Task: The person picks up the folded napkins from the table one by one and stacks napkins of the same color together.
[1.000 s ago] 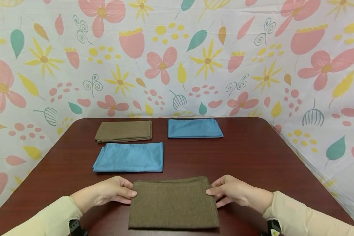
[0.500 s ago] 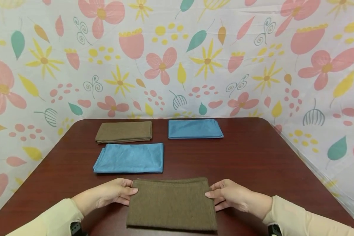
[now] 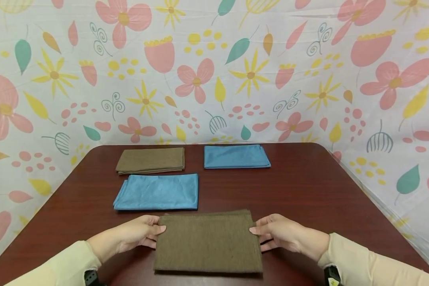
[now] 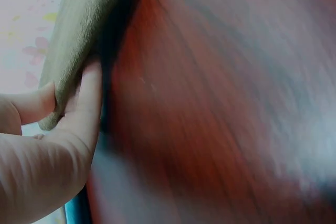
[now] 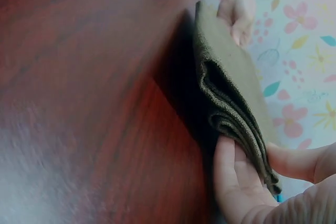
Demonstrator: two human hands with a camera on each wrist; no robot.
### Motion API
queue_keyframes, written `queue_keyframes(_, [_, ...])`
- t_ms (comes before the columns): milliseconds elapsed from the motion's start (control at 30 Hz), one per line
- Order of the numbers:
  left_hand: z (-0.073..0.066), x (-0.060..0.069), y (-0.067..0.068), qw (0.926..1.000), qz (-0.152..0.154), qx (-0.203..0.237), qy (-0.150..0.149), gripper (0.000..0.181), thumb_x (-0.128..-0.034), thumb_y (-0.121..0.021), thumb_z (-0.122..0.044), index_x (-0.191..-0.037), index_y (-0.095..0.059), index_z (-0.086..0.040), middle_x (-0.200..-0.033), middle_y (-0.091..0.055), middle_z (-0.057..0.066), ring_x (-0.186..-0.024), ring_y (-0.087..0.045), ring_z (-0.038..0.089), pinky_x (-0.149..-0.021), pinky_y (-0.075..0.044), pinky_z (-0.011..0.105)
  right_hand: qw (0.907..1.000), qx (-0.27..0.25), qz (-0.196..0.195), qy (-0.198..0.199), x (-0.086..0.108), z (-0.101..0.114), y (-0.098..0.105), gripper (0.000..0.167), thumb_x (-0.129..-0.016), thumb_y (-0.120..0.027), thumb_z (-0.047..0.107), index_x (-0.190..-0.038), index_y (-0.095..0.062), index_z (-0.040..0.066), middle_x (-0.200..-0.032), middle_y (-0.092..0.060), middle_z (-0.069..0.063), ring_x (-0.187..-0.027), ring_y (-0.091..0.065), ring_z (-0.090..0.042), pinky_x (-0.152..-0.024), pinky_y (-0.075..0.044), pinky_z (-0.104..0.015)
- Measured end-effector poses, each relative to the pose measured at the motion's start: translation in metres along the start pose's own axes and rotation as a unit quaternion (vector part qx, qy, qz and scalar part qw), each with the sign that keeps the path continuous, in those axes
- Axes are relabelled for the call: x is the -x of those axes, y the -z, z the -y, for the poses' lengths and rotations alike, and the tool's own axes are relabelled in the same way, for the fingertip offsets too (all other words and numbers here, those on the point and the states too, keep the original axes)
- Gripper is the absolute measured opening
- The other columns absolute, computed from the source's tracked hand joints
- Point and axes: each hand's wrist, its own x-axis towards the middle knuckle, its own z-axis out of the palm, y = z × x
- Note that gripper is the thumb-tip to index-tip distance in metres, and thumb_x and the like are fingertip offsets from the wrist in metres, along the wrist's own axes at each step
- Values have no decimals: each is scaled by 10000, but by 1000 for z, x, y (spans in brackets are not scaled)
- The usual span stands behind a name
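Head view: I see the left hand [image 3: 134, 233] and the right hand [image 3: 282, 233] each pinching a side edge of the folded brown cloth [image 3: 208, 244], which they hold over the near part of the dark red table [image 3: 289, 190]. My right wrist view catches its layers edge-on. Beyond it, leftward, lies a blue cloth [image 3: 157, 192]; farther back, a second brown cloth [image 3: 150, 159] and, to its right, a second blue cloth [image 3: 236, 156].

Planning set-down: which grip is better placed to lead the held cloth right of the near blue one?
Right, probably: the right grip pinches the held brown cloth by its right edge, nearer that spot; the left grip, at the left edge, is in front of the near blue cloth.
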Motion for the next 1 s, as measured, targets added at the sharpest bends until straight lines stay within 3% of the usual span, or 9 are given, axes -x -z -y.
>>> queue_keyframes(200, [-8, 1, -4, 9998, -130, 79, -113, 352, -1020, -508, -207, -1227, -477, 76, -1053, -677, 58, -962, -660, 166, -861, -562, 387, 9997, -8, -223, 30, -1, 6, 4, 651, -936, -643, 163, -1392, -313, -164, -1376, -437, -300, -1010, -615, -227, -825, -574, -414])
queue_keyframes(367, [-20, 3, -7, 9981, -574, -23, -236, 437, -1034, -479, -235, -1298, -442, 112, -1025, -672, 46, -916, -654, 143, -845, -564, 374, 9993, -13, -329, 192, -2, 21, 7, 765, -952, -625, 200, -1442, -186, -191, -1480, -299, -348, -1199, -537, -337, -872, -557, -413])
queue_keyframes(433, [-25, 4, -9, 9964, -789, -24, -325, 395, -1041, -460, -239, -1261, -478, 88, -988, -669, 35, -884, -650, 137, -826, -566, 366, 9992, -43, -336, 228, -2, 26, 7, 759, -959, -613, 208, -1448, -184, -183, -1482, -300, -335, -1163, -553, -300, -881, -551, -405])
queue_keyframes(533, [-30, 2, -13, 9937, -1044, -8, -413, 367, -1051, -433, -241, -1228, -492, 75, -963, -665, 39, -863, -647, 142, -813, -565, 368, 9990, -155, -285, 308, -2, 32, 9, 734, -970, -594, 212, -1453, -192, -168, -1397, -379, -293, -1012, -582, -197, -863, -552, -371])
queue_keyframes(667, [-41, -2, -17, 9894, -1358, -49, -521, 352, -1058, -410, -236, -1211, -492, 70, -968, -661, 50, -852, -645, 140, -791, -561, 364, 9984, -256, -237, 454, -2, 40, 13, 631, -981, -578, 222, -1420, -305, -138, -1157, -508, -102, -856, -567, -127, -820, -553, -329])
queue_keyframes(800, [-51, -7, -16, 9847, -1646, -112, -570, 325, -1061, -404, -242, -1168, -514, 45, -970, -644, 52, -860, -629, 141, -782, -552, 354, 9976, -235, -249, 605, -2, 49, 18, 588, -987, -574, 259, -1390, -370, -117, -1017, -556, -15, -844, -584, -123, -819, -554, -325])
queue_keyframes(1000, [-63, -12, -9, 9817, -1800, -178, -600, 314, -1063, -398, -247, -1136, -515, 34, -989, -619, 45, -911, -611, 132, -816, -557, 368, 9967, -262, -247, 730, -6, 62, 22, 632, -1005, -544, 278, -1441, -299, -109, -988, -571, -1, -861, -588, -124, -831, -555, -318])
